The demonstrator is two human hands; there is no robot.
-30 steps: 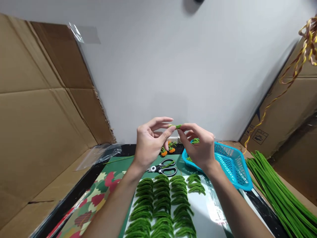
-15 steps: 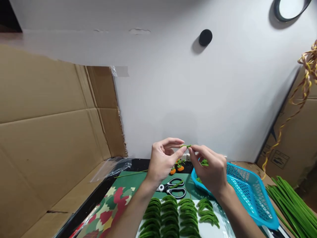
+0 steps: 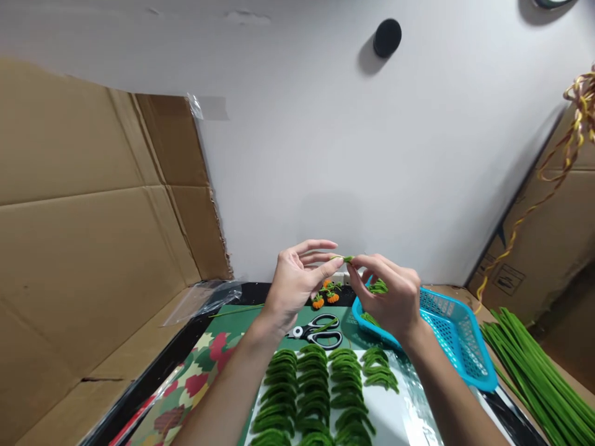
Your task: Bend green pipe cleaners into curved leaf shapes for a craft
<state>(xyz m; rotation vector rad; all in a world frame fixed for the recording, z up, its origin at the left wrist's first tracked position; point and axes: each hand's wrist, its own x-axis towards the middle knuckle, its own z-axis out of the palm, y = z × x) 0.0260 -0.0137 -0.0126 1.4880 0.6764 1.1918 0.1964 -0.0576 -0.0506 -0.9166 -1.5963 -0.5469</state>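
A short piece of green pipe cleaner (image 3: 348, 259) is pinched between my two hands above the table. My left hand (image 3: 300, 279) grips its left end with thumb and forefinger, the other fingers partly raised. On its right end, the fingertips of my right hand (image 3: 390, 294) are pressed together. Below lie rows of curved fuzzy green pieces (image 3: 313, 387) on a white sheet (image 3: 388, 421). Behind them, black-and-white scissors (image 3: 318, 332) rest on a green mat (image 3: 232, 316). Small orange pumpkin shapes with green tops (image 3: 332, 298) lie beyond the scissors.
A blue plastic basket (image 3: 486, 371) with green pieces in it stands at the right. Further right lies a bundle of long green pipe cleaners (image 3: 534, 365). Cardboard (image 3: 83, 241) walls the left side. A clear plastic bag (image 3: 202, 303) lies at the back left.
The camera view has tilted down and shifted slightly, so the table shows higher. Both hands keep their pinch on the green piece, with little visible change in the grip.
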